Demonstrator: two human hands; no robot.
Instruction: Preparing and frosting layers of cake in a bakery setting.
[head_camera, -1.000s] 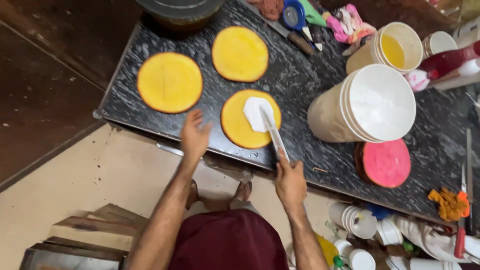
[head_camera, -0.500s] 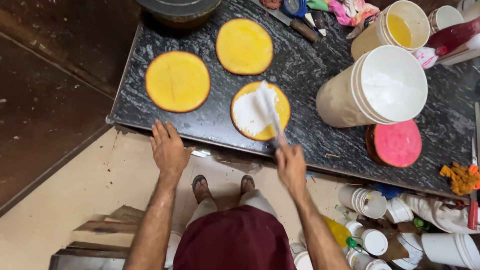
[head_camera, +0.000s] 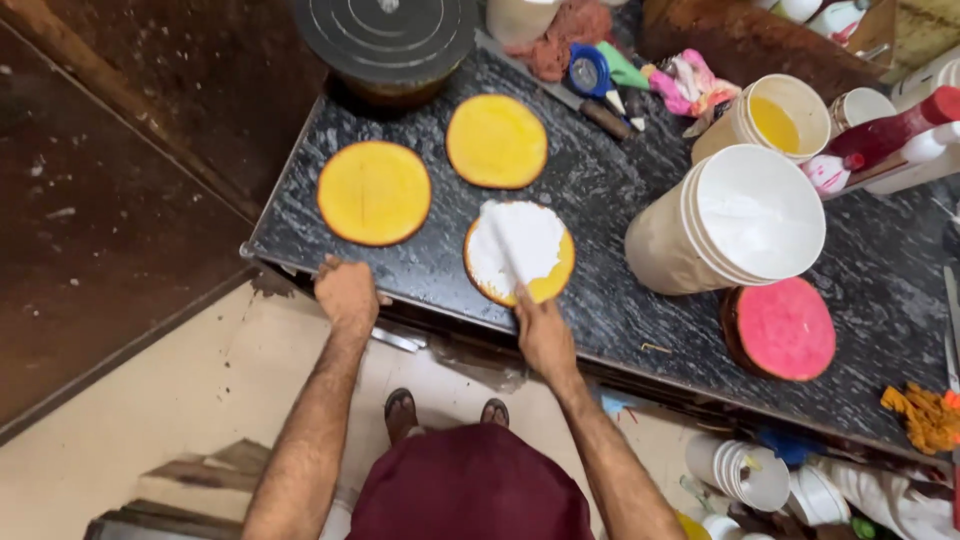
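Two hands at the near edge of a dark speckled stone surface (head_camera: 620, 330). Right hand (head_camera: 543, 335) closed in a narrow grip on the handle of a spatula (head_camera: 510, 262); blade laid flat across a round yellow cake layer (head_camera: 520, 253), white cream covering most of its top, a yellow crescent bare at the near right. Handle crossing the layer's near rim, so hand just beside the layer, at the surface edge. Left hand (head_camera: 347, 293) resting on the surface edge, fingers curled loosely, nothing seen in its grip; nearest thing a second bare yellow layer (head_camera: 374, 192), just beyond. Third yellow layer (head_camera: 496, 141) farther back, apart from both others. Large white bucket (head_camera: 735, 222) of cream right of the creamed layer, near but not touching. Pink layer (head_camera: 783, 328) close to the near edge at right. Bare stone between the three yellow layers and along the near edge.
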